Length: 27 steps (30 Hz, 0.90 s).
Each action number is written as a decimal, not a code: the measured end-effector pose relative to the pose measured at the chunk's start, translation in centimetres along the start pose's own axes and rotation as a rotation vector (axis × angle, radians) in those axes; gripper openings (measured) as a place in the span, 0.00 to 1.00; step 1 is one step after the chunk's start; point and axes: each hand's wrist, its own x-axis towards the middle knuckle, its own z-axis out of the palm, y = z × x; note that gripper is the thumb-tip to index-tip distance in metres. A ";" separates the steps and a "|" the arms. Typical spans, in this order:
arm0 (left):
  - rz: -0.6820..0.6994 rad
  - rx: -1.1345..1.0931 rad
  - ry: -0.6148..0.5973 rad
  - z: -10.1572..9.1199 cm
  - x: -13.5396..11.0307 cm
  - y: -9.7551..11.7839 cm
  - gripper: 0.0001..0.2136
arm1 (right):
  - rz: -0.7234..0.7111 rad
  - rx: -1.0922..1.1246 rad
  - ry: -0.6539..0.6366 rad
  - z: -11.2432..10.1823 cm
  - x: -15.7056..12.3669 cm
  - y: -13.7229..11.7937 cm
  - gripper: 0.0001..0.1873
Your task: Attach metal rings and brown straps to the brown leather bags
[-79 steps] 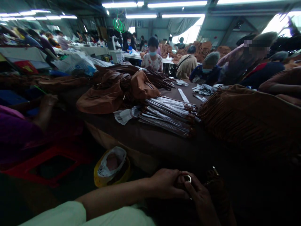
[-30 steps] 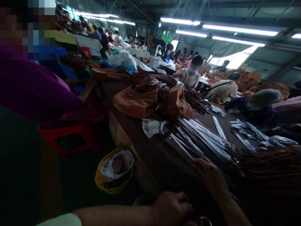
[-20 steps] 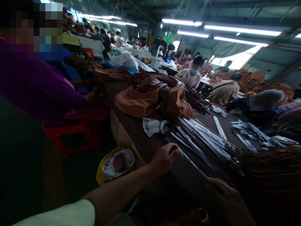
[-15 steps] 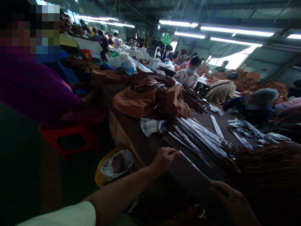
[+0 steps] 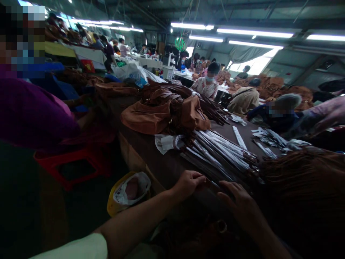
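At the far left, a co-worker in a purple top (image 5: 35, 111), seated low and bent toward the bench, on or just behind a red plastic stool (image 5: 72, 169). On the floor next to it, a yellow bag lined with white plastic (image 5: 128, 192) (its contents not clear in this dim light).

Then the left hand (image 5: 188, 184), coming from a pale sleeve (image 5: 70, 248), half open with the fingers loosely curled, at the near edge of the bench and just beside the strap ends. No firm hold visible, though a thin strap under the fingertips cannot be excluded.

Further along, on the dark cover of the bench (image 5: 145, 160), a bundle of long straps (image 5: 218, 156), lying slantwise with a wad of white paper (image 5: 164, 143) at one end and a heap of tan leather handbags (image 5: 164, 111) behind. Just below the bundle, a metal ring (image 5: 221, 226) on a dark strap, low in the shadow.

Next, the right hand (image 5: 237, 201), fingers spread and palm down, against the near side of the bundle; a real grip on anything, impossible to tell.

At the far right, a brown fringed bag (image 5: 302, 180), close beside the bundle. In my judgement, good handling here: both palms low, light even pressure, strap ends kept square, fringe kept clear.
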 end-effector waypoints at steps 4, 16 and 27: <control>0.145 0.031 -0.164 0.4 -1.1 0.8 0.19 | 0.107 0.393 -0.354 -1.3 1.9 -1.9 0.30; 0.342 0.439 -0.211 1.1 -4.2 -0.7 0.20 | 0.332 0.671 -0.571 -3.0 -1.7 -2.1 0.23; 0.497 0.988 -0.317 3.6 -6.8 -1.6 0.20 | 0.401 0.239 -0.375 -4.4 -10.2 -4.4 0.22</control>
